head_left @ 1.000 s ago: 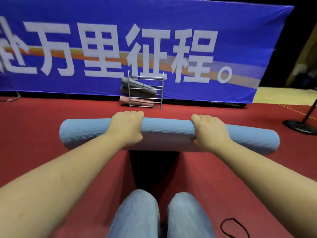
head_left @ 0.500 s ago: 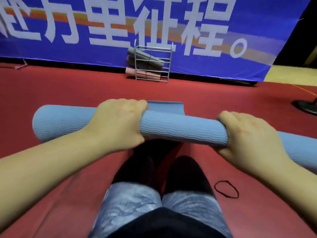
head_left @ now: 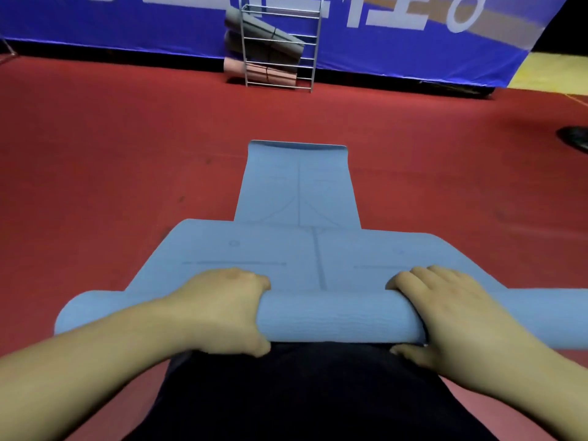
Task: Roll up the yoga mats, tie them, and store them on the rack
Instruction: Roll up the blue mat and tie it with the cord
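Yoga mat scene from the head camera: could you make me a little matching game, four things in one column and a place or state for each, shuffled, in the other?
Things:
1. blue mat
2. pink mat
3. left hand
4. wire rack

Places or states:
A. lowest roll in the rack
B. standing on the red floor in front of the blue banner
C. partly rolled, far end flat on the floor
D. gripping the roll, left of its middle

Pairs: 1-C, 2-A, 3-D, 4-B
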`<state>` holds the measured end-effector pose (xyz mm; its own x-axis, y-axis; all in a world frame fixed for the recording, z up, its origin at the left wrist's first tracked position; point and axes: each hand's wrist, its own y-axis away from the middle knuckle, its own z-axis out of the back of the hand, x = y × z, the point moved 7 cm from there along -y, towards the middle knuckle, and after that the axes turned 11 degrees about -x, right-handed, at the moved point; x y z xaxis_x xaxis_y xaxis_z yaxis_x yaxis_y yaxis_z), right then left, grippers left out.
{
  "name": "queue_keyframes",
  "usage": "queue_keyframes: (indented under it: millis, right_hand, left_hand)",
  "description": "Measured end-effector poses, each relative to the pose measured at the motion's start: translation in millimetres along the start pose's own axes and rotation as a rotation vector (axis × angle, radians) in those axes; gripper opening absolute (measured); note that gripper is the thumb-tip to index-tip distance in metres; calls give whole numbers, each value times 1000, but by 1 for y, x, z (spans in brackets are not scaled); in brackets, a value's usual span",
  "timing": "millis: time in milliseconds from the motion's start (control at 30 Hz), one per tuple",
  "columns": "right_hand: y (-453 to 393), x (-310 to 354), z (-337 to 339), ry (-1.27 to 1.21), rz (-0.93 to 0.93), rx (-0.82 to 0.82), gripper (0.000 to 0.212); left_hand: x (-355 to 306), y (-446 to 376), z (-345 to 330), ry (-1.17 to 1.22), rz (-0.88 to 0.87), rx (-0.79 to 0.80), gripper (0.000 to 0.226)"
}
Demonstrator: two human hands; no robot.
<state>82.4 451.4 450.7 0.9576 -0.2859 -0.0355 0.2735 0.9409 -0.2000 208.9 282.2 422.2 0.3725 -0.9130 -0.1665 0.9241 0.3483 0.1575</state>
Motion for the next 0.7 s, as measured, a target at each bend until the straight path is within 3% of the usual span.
queue_keyframes:
  millis: [67,167,233,333,467,500,633,700]
  right_hand:
    - [5,-3,-5,7,-3,-54,60]
    - [5,3,-17,8,16,4,47]
    - [3,-3,-24,-101,-71,183,35]
    - [-2,-10,-36,-285,-150,379,33]
    - [-3,-10,-40,-346,-200,490,34]
    - [-3,-10,-36,-282,-194,421,34]
    - [5,2,-24,14,-36,-115,44]
    - [7,2,-31,14,-21,-129,45]
  left_hand:
    - [1,-3,-6,43,-8,90,32]
    - [-3,-3,-11,33,-45,154,30]
    - [-3,1,-8,26,-54,89,31]
    - [-9,10,-1,-72,-157,-148,38]
    - [-7,6,-13,-107,-143,-116,35]
    - [-3,2,-16,-66,-123,-50,36]
    - [8,-13,-26,108,-77,254,42]
    - [7,-14,-27,85,-60,297,43]
